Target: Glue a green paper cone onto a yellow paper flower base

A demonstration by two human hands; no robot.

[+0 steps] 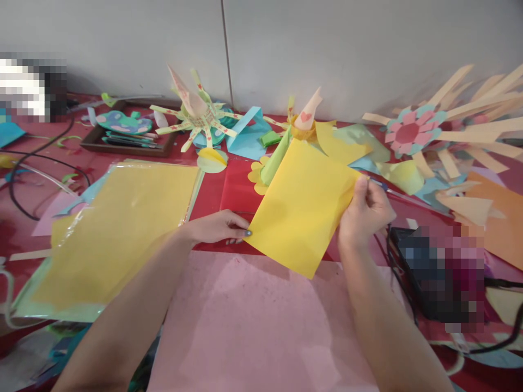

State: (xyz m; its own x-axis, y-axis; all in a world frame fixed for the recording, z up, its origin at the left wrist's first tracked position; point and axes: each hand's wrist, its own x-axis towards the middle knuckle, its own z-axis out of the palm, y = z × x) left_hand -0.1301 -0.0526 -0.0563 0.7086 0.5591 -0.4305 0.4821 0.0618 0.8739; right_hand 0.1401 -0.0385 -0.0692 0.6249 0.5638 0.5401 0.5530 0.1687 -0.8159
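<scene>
A sheet of yellow paper (pixel 304 204) is held up at a tilt over the front of the table. My left hand (pixel 220 227) pinches its lower left corner between thumb and fingers. At the upper right edge, my right hand (pixel 365 209) grips the sheet, thumb on top and fingers curled. A dark blue end of something slim shows beside the right knuckles; whether the hand touches it I cannot tell. Below the sheet lies a pink board (pixel 261 321). Directly behind it stand a green paper cone (pixel 275 160) and a yellow paper flower (pixel 257 175), partly covered.
A clear packet of yellow sheets (pixel 134 218) lies left. Behind are a brown tray (pixel 131 144) with pens, a spiky paper craft (pixel 200 120) and a pink cone with a heart (pixel 308 111). Paper strips with a flower (pixel 412 130), a phone (pixel 425 272) and cables are right.
</scene>
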